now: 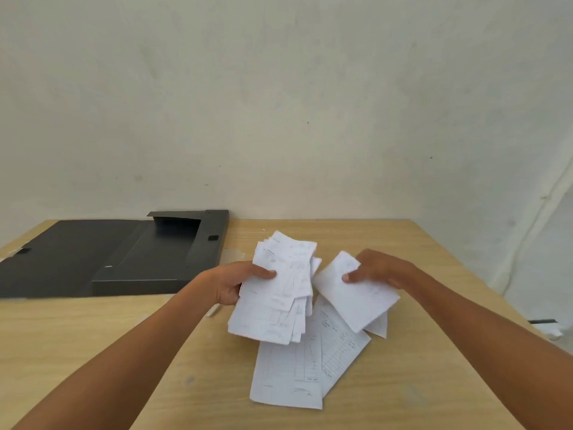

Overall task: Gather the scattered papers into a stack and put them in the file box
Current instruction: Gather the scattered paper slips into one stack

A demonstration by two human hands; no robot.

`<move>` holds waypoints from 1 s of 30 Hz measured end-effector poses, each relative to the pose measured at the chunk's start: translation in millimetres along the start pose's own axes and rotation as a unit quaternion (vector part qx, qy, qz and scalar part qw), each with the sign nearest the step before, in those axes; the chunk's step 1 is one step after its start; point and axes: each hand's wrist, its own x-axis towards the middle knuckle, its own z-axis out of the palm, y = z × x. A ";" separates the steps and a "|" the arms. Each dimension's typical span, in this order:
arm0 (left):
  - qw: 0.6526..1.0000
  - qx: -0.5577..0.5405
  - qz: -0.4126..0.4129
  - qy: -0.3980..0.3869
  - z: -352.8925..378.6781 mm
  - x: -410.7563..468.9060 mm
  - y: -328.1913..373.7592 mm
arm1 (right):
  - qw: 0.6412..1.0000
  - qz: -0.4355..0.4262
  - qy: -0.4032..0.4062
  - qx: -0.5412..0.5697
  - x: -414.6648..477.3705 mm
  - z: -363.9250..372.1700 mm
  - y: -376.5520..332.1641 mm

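My left hand [238,282] grips a stack of white papers [273,299] above the middle of the wooden table, thumb on top. To its right, my right hand [376,268] pinches a single white sheet [356,301] by its upper edge, lifted off the table. Below both, loose papers [297,367] with printed tables and handwriting lie flat and overlapping on the table. The black file box [148,259] lies open at the back left, its lid flap spread out to the left.
The wooden table [93,336] stands against a pale wall. Its right edge runs diagonally past my right forearm. A small white scrap [214,311] lies beside my left wrist. A dark and white object [547,325] sits beyond the right edge.
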 end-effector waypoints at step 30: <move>0.991 -0.075 0.083 0.071 32.2 -22.9 -42.5 | 0.921 0.144 0.078 0.352 -79.5 27.4 -5.4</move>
